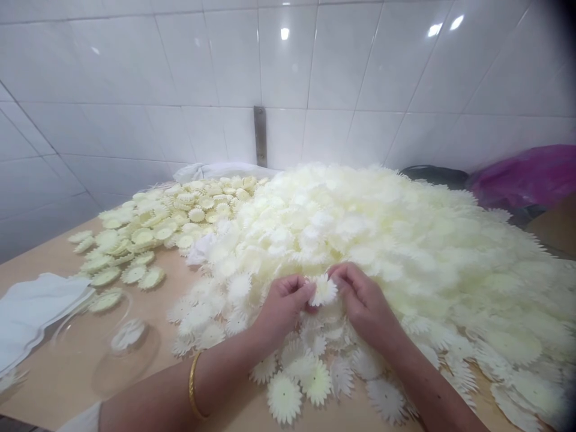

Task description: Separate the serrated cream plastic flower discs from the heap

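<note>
A small white flower-shaped petal piece (323, 290) with jagged edges is pinched between my left hand (281, 309) and my right hand (362, 303), just above the near slope of a big heap of the same white petal pieces (405, 240). Loose flat petal pieces (297, 384) lie on the tan table (67, 372) under my wrists. My left wrist wears a gold bangle (193, 387).
A flatter pile of yellowish finished flowers (166, 222) lies at the back left. White cloth or plastic (31, 309) sits at the left edge, with clear plastic lids (126, 354) beside it. A purple bag (526, 177) and a dark bowl (434, 176) stand at the back right against the white tiled wall.
</note>
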`<move>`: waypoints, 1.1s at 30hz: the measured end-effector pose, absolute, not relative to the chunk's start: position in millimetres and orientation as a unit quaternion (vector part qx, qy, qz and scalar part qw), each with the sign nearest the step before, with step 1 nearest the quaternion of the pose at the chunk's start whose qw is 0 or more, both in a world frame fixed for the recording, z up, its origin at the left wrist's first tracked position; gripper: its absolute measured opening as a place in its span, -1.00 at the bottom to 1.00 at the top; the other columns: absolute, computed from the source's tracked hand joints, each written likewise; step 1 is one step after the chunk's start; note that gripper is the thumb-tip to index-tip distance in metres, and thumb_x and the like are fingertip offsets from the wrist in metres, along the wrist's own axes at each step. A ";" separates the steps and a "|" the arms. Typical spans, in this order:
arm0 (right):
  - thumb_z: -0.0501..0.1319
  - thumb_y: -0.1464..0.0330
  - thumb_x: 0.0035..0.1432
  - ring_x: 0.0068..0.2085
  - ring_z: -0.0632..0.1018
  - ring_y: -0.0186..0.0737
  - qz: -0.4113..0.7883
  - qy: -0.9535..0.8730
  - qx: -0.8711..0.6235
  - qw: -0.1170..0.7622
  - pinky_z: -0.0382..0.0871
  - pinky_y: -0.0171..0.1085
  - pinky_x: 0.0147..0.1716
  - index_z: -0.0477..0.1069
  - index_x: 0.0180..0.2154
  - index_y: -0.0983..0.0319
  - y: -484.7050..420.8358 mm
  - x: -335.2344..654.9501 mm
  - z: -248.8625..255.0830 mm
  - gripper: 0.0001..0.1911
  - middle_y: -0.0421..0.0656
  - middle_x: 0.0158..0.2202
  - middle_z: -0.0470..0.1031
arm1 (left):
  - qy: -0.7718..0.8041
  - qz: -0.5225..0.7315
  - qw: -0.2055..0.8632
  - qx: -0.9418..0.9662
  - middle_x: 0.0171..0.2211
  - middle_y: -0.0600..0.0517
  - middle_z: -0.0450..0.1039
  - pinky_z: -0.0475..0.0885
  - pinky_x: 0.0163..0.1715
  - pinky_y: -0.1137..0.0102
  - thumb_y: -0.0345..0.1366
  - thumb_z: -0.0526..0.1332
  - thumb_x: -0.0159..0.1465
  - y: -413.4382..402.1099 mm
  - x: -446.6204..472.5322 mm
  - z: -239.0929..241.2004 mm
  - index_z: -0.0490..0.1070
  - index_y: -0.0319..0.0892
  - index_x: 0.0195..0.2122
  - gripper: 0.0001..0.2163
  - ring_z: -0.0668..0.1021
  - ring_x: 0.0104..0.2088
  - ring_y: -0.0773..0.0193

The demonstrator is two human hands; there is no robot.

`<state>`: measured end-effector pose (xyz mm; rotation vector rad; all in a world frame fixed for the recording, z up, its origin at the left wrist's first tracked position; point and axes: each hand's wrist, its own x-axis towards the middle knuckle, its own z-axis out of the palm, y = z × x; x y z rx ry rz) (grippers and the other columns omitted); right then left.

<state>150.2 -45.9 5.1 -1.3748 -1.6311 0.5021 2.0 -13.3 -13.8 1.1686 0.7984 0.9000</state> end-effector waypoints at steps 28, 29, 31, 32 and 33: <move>0.02 0.38 0.14 -0.51 0.30 -0.33 0.087 -0.645 -0.591 0.477 0.17 -0.34 -0.52 0.23 -0.52 0.23 -48.8 146.9 6.6 -0.81 -0.24 -0.56 0.25 | 0.339 0.412 0.694 0.484 -0.66 0.13 0.29 0.33 -0.48 0.47 -0.38 0.24 0.01 -11.5 3.3 -10.8 0.30 -0.24 -0.61 -0.87 0.37 -0.59 0.45; 0.02 0.38 0.13 -0.51 0.30 -0.33 0.056 -0.635 -0.603 0.479 0.16 -0.34 -0.52 0.22 -0.53 0.23 -48.6 148.0 6.7 -0.80 -0.24 -0.57 0.24 | 0.333 0.414 0.695 0.484 -0.65 0.12 0.31 0.35 -0.45 0.45 -0.38 0.24 0.01 -12.4 4.3 -8.8 0.30 -0.24 -0.61 -0.87 0.39 -0.58 0.43; 0.01 0.37 0.13 -0.51 0.29 -0.32 0.001 -0.623 -0.615 0.482 0.15 -0.34 -0.51 0.19 -0.54 0.23 -48.2 149.0 7.7 -0.79 -0.24 -0.57 0.23 | 0.317 0.421 0.699 0.483 -0.64 0.10 0.33 0.37 -0.41 0.41 -0.39 0.24 0.02 -14.7 6.5 -4.0 0.29 -0.25 -0.61 -0.86 0.44 -0.55 0.39; 0.00 0.36 0.13 -0.51 0.29 -0.32 -0.020 -0.619 -0.618 0.483 0.15 -0.34 -0.51 0.18 -0.54 0.23 -48.0 148.6 8.5 -0.79 -0.23 -0.57 0.23 | 0.307 0.424 0.703 0.481 -0.64 0.10 0.34 0.38 -0.40 0.39 -0.39 0.24 0.02 -16.1 7.7 -1.6 0.29 -0.25 -0.60 -0.86 0.46 -0.53 0.37; 0.00 0.36 0.13 -0.51 0.29 -0.32 -0.033 -0.616 -0.620 0.484 0.15 -0.34 -0.50 0.17 -0.54 0.22 -47.9 147.8 9.2 -0.79 -0.23 -0.57 0.23 | 0.299 0.428 0.706 0.479 -0.64 0.09 0.35 0.38 -0.39 0.38 -0.39 0.24 0.03 -17.4 8.8 0.7 0.28 -0.24 -0.60 -0.86 0.48 -0.52 0.34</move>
